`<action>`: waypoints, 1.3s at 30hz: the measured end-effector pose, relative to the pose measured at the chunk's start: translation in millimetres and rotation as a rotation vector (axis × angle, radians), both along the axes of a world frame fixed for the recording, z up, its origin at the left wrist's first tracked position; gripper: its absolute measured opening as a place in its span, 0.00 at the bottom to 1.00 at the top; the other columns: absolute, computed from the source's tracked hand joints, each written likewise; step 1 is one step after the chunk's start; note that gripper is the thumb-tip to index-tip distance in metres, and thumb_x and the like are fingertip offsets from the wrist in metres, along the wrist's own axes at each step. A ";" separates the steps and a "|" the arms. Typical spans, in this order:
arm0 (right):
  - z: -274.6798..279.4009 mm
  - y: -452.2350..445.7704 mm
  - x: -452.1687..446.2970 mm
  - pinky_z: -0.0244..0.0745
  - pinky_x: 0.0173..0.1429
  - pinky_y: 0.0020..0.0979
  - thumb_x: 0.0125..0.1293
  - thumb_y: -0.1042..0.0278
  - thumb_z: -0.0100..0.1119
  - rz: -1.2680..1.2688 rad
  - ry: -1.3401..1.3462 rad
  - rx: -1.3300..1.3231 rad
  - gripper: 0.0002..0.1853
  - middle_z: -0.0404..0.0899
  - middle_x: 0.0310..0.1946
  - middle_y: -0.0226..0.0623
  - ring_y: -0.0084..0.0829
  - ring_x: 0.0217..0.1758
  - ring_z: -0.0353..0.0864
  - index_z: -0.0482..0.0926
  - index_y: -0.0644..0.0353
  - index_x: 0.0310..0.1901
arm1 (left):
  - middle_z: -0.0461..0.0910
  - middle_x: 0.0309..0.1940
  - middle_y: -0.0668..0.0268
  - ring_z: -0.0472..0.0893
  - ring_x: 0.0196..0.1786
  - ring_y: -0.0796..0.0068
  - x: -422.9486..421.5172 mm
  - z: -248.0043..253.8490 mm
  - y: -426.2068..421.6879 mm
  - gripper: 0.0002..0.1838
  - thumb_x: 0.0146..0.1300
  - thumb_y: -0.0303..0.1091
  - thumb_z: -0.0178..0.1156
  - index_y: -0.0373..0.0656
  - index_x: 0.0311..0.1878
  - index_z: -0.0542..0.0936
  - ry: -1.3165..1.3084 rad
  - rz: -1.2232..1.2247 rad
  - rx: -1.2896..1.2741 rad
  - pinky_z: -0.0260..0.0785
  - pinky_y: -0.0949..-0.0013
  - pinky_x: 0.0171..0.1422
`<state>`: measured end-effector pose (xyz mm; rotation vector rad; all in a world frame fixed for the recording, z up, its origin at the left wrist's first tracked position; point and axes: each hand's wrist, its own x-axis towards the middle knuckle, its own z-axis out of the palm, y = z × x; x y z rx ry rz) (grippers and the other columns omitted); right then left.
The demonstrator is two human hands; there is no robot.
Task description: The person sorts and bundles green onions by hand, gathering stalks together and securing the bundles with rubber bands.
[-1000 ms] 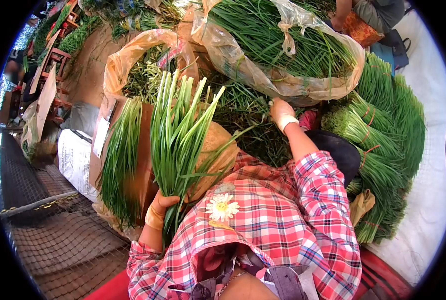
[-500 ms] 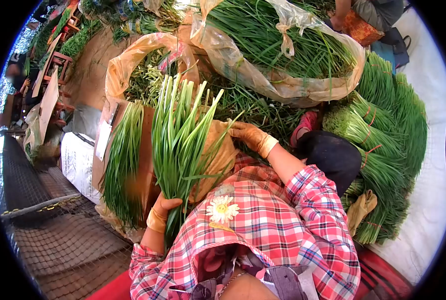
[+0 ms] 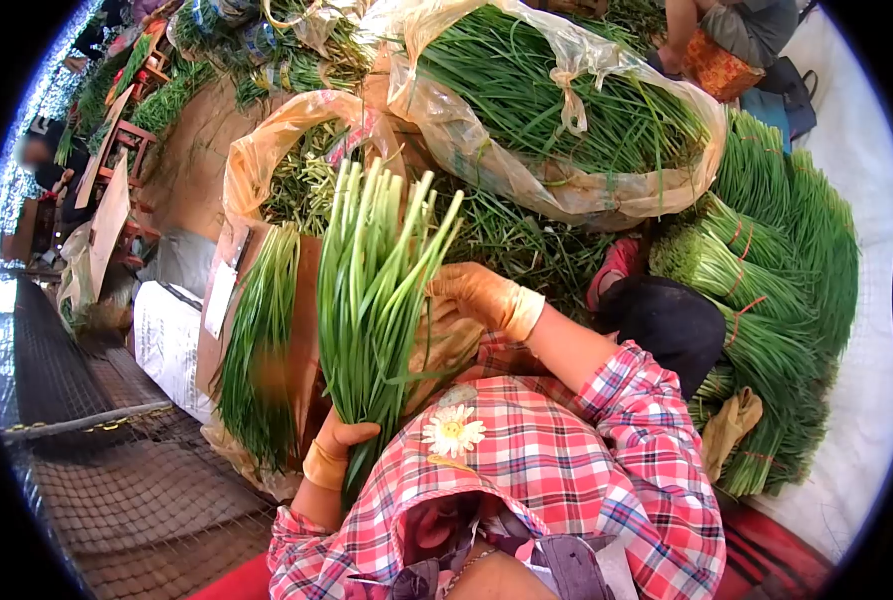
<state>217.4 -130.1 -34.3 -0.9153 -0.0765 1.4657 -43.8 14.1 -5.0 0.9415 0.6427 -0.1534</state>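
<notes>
A loose bunch of garlic chives (image 3: pixel 371 290) stands tilted in front of my chest, pale cut ends up and green leaves hanging down. My left hand (image 3: pixel 344 440), in a tan glove, is closed around the leafy lower part, its thumb across the front. Higher up, my right hand (image 3: pixel 474 295), gloved too, has its fingers drawn together at the bunch's right edge, touching the stalks; the fingertips are partly hidden. Left of the bunch, more garlic chives (image 3: pixel 259 345) lie over a brown cardboard surface (image 3: pixel 308 310).
An open plastic bag (image 3: pixel 606 195) full of long green leaves lies ahead, beside a smaller bag (image 3: pixel 251 150) of trimmings. Tied bundles (image 3: pixel 766 300) are stacked at right on a white sheet (image 3: pixel 866 400). Another person (image 3: pixel 751 35) sits at far right; netting (image 3: pixel 146 490) lies at left.
My right hand has moved left and slightly down, from beside the bunch to its stalks. My left hand keeps its hold. The whole view has shifted slightly.
</notes>
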 end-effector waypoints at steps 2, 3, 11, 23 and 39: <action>-9.3 9.4 -1.3 0.78 0.39 0.30 0.63 0.61 0.59 -0.020 0.034 0.051 0.14 0.79 0.31 0.37 0.30 0.33 0.80 0.76 0.63 0.44 | 0.74 0.53 0.60 0.73 0.56 0.64 5.4 16.4 -10.4 0.40 0.38 0.26 0.65 0.38 0.62 0.66 -0.024 0.006 -0.074 0.63 0.65 0.62; -17.3 16.9 -0.3 0.78 0.38 0.30 0.63 0.61 0.58 -0.023 -0.012 0.061 0.14 0.79 0.31 0.37 0.30 0.33 0.80 0.77 0.61 0.44 | 0.74 0.54 0.59 0.73 0.57 0.63 12.0 32.6 -21.8 0.40 0.38 0.25 0.64 0.38 0.62 0.65 0.008 0.088 -0.178 0.63 0.64 0.63; 0.0 18.9 22.9 0.75 0.32 0.29 0.61 0.62 0.56 0.116 -0.631 -0.024 0.23 0.80 0.37 0.31 0.28 0.29 0.79 0.72 0.59 0.57 | 0.77 0.50 0.55 0.77 0.49 0.62 11.3 26.2 -33.7 0.34 0.43 0.28 0.60 0.34 0.59 0.69 0.091 0.205 -0.413 0.68 0.64 0.59; -46.5 -24.1 114.1 0.78 0.37 0.35 0.55 0.72 0.50 0.385 -1.969 -0.970 0.13 0.82 0.32 0.42 0.38 0.35 0.84 0.82 0.54 0.41 | 0.74 0.21 0.60 0.73 0.24 0.72 -5.8 6.4 -17.0 0.30 0.45 0.38 0.61 0.29 0.51 0.73 -0.003 0.156 -0.367 0.67 0.75 0.32; -29.0 59.6 48.5 0.75 0.41 0.38 0.57 0.60 0.61 -0.092 -1.426 -0.156 0.13 0.80 0.30 0.47 0.46 0.33 0.79 0.79 0.60 0.37 | 0.79 0.40 0.56 0.79 0.34 0.69 3.9 6.5 -4.4 0.31 0.42 0.31 0.65 0.35 0.54 0.72 0.036 0.007 -0.151 0.73 0.71 0.39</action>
